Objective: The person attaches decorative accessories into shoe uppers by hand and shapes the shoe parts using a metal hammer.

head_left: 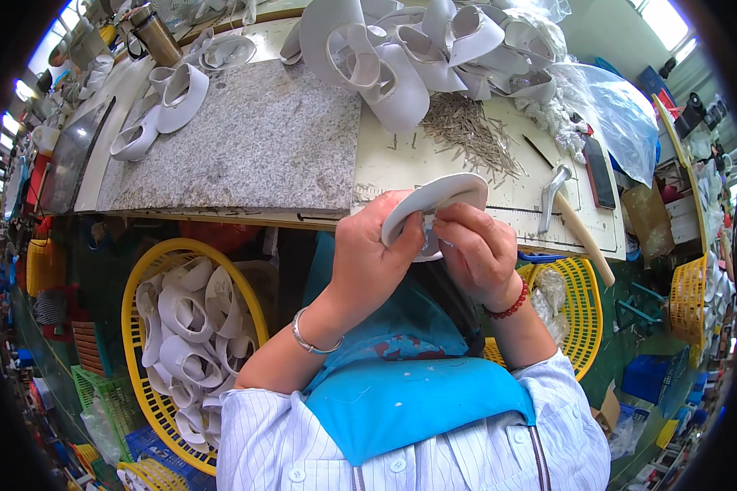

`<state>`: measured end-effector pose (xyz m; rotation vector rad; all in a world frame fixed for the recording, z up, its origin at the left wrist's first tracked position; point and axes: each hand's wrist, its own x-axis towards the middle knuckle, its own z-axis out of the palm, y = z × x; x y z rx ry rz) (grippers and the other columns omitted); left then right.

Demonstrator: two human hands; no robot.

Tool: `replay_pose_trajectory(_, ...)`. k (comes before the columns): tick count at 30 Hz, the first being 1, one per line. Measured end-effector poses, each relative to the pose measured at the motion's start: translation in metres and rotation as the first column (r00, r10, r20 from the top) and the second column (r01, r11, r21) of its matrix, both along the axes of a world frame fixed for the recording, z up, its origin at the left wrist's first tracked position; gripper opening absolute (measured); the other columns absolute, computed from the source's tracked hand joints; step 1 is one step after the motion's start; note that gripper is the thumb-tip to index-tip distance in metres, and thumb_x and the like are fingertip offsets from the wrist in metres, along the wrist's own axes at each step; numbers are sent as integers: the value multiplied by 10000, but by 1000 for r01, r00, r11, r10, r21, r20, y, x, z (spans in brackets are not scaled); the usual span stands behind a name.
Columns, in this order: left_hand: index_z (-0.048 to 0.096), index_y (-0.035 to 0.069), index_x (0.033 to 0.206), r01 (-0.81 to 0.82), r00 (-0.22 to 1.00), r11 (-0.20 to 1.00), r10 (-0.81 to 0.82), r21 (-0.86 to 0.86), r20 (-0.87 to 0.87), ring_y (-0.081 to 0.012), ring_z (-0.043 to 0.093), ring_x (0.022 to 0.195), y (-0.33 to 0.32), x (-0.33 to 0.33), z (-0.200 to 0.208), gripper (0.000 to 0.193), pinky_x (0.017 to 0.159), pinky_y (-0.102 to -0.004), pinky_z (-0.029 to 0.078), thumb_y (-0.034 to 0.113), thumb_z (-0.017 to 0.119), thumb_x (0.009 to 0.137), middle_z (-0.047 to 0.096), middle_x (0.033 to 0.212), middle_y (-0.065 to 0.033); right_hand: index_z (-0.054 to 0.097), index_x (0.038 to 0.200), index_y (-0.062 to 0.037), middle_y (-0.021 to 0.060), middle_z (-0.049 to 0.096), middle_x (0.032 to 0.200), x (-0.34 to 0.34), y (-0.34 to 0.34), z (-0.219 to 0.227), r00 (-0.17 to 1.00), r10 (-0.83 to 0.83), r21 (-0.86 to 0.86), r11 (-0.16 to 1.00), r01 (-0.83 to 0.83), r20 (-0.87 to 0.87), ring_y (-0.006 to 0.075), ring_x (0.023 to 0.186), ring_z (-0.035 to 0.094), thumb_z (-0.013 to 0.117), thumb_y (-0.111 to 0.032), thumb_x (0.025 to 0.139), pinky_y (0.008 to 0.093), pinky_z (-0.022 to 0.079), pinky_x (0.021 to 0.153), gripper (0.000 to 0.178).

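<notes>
Head view: the white piece (428, 196) is up in both hands, off the near right corner of the grey slab (246, 139) and apart from it. Its long axis slants from near-left to far-right, so the near-left end lies against the left hand (374, 239) and the far-right end rises beyond the fingers of the right hand (479, 248). Neither hand is nearer — both touch it. The left fingers are closed on its rim, thumb toward the body; the right thumb and fingertips are pinched on its near side — whether something small sits between them too, I cannot tell. Right of the slab lie pins (471, 135), and farther right the hammer (580, 229), handle toward the body. Below the slab's near edge stands a basket (128, 327) of similar pieces.
</notes>
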<state>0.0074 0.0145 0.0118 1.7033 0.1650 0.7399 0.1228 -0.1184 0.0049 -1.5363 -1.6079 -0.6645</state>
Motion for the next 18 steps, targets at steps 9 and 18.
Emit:
replay_pose_trajectory(9,656,37,942,-25,999,982,31,189,-29,-262,643,660,6,2,6,116,627,-318,511,103,679,849,660,823,-112,649,1056,-26,126,633,999,-2,-3,7,986,6,-18,1000,-9,-167,272,771,660,642,115,680,350,554,618,402)
replay_pose_trajectory(18,657,33,906,-45,999,988,46,146,-7,-214,636,624,3,1,1,93,592,-302,500,101,688,851,646,763,-99,656,981,-33,115,660,1007,0,-1,2,998,-7,21,1000,8,-62,243,723,672,679,87,704,321,543,586,302)
